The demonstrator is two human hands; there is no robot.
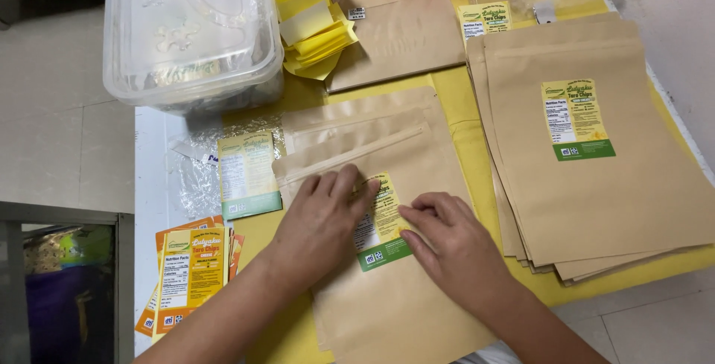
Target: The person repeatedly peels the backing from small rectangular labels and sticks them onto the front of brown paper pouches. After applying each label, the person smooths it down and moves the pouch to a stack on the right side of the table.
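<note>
A brown paper zip pouch lies flat in front of me on a yellow sheet. A yellow and green label sticker sits on the pouch's middle. My left hand lies flat on the label's left part, fingers spread and pressing down. My right hand rests on the pouch at the label's right edge, fingertips touching the sticker. Neither hand holds anything. More pouches lie under this one.
A stack of labelled brown pouches lies at the right. Unlabelled pouches and yellow backing strips sit at the back. A clear plastic bin stands back left. Loose label stickers and orange ones lie left.
</note>
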